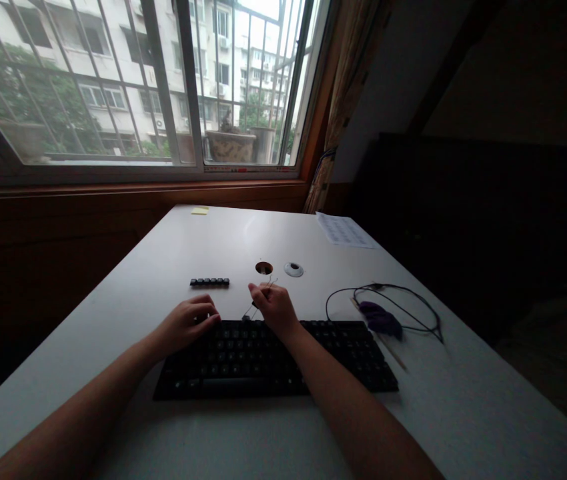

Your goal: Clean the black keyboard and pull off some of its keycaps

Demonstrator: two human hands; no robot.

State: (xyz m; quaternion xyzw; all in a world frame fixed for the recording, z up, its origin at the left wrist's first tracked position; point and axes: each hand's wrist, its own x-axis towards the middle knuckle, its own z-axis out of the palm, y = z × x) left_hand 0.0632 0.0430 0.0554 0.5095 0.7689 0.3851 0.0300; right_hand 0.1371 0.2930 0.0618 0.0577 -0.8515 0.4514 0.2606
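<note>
A black keyboard [243, 363] lies on the white table in front of me. My left hand [188, 323] rests at its upper left edge, fingers loosely bent with a gap at the thumb, holding nothing visible. In a closed grip, my right hand [274, 307] has a wire keycap puller [250, 309] above the keyboard's top edge. Thin wires stick out on both sides of the fist. At the lower wire ends is a dark keycap [246, 318]; whether it is clear of the keyboard I cannot tell. Beyond my left hand, several removed black keycaps [209, 283] stand in a row.
A round hole [264, 268] in the tabletop has its grey cover [293, 269] beside it. To the right lie a coiled black cable [413, 293], a purple cloth-like item [381, 320] and a thin stick [394, 353]. Printed paper [346, 231] and yellow notes [200, 210] lie at the back.
</note>
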